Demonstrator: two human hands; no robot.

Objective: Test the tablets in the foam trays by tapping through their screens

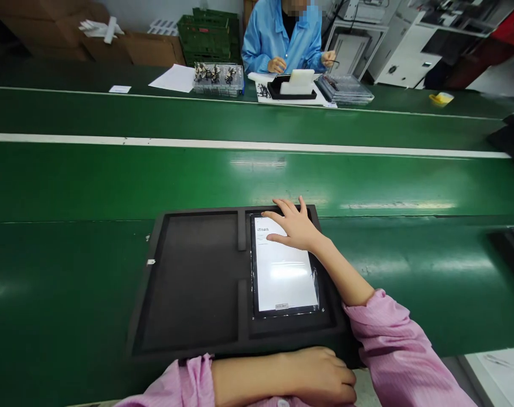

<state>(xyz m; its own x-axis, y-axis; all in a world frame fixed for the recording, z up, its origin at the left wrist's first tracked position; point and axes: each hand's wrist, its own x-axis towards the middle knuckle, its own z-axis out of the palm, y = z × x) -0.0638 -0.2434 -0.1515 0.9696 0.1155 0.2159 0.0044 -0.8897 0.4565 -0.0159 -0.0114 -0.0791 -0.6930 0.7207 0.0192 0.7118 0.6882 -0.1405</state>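
A tablet point(282, 282) with a lit white screen lies in the right compartment of a black foam tray point(241, 308). Clear film seems to stick out along its edges. Over the tablet's upper part is my right hand point(297, 229), its fingers spread; whether they touch the screen I cannot tell. The tray's left compartment holds nothing. My left forearm crosses in front of the tray's near edge, and my left hand point(324, 374) rests there with fingers curled. Nothing shows in it, though its palm is hidden.
The tray lies on a green bench point(70, 271). Across from me, a person in a blue jacket point(260, 34) works by a black holder with white blocks point(297, 85). Clear plastic trays point(345, 90), a box of small metal parts point(218, 79) and green crates point(203, 34) are nearby.
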